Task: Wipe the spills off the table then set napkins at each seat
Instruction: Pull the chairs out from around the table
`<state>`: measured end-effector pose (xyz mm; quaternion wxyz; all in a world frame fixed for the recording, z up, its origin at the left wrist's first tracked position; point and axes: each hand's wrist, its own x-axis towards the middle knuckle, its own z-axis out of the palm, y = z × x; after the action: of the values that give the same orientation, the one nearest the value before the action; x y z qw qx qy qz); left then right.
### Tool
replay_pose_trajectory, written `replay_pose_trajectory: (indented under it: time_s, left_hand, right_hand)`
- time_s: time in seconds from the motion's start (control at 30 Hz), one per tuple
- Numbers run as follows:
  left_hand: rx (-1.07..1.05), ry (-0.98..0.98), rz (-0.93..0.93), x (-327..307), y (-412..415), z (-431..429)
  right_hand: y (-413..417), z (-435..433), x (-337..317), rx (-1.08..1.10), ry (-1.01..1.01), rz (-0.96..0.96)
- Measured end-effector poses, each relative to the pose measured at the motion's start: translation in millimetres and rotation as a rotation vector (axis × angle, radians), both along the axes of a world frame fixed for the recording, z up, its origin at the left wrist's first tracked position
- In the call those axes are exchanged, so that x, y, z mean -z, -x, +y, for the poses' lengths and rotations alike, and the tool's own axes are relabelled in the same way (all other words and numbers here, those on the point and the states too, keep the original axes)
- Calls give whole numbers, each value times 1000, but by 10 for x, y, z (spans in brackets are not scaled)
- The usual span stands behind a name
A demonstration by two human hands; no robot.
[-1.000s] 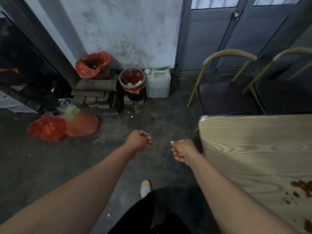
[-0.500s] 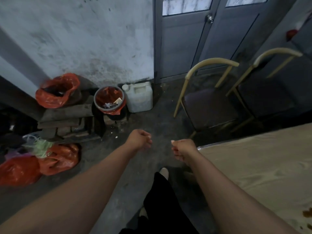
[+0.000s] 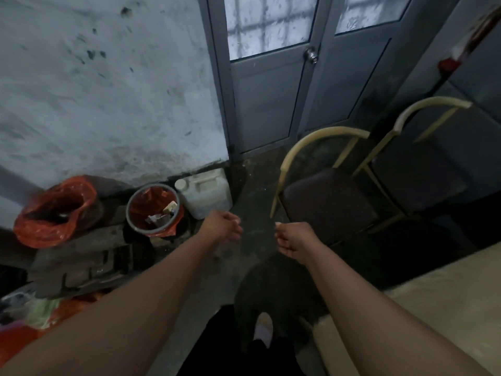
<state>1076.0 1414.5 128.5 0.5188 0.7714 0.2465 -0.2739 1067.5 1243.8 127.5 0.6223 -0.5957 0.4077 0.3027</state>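
Note:
Both my arms reach forward over the dark floor. My left hand (image 3: 222,226) is loosely curled with nothing in it, just right of the bin. My right hand (image 3: 294,240) is also curled and holds nothing, in front of the nearer chair. A corner of the light wooden table (image 3: 439,308) shows at the lower right, under my right forearm. No spill, cloth or napkin appears in this frame.
A grey bin with a red liner (image 3: 153,213), a red plastic bag (image 3: 54,213) and a white jerrycan (image 3: 206,194) stand by the wall. Two dark-seated chairs (image 3: 325,202) (image 3: 420,172) stand before a grey door (image 3: 271,90). Stacked bricks (image 3: 81,264) lie left. My shoe (image 3: 264,329) is below.
My view has turned left and up, away from the table: the brown spills have left the frame and more of the door shows. Both hands stay held out in front, holding nothing.

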Motion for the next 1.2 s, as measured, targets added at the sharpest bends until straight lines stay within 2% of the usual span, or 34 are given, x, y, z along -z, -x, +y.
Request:
replay_pose_trajectory:
  time_s: [0.23, 0.6, 0.87, 1.03, 1.2]
  left_hand:
    - [127, 2, 15, 7, -1091, -2]
    - [524, -22, -43, -364, -3262, -219]
    - [752, -49, -136, -614, -4338, -1028]
    - [869, -66, -158, -656, -4732, -1623]
    - [988, -104, -137, -625, -5088, -2232]
  right_hand:
    - [-815, -120, 26, 114, -3, 29]
    - [-2200, -220, -182, 469, -26, 28]
    - [-2814, -727, -248, 635, 48, -34]
    - [-3146, -1120, -242, 700, 89, -86]
    - [-3507, -1586, -171, 781, 66, -50]
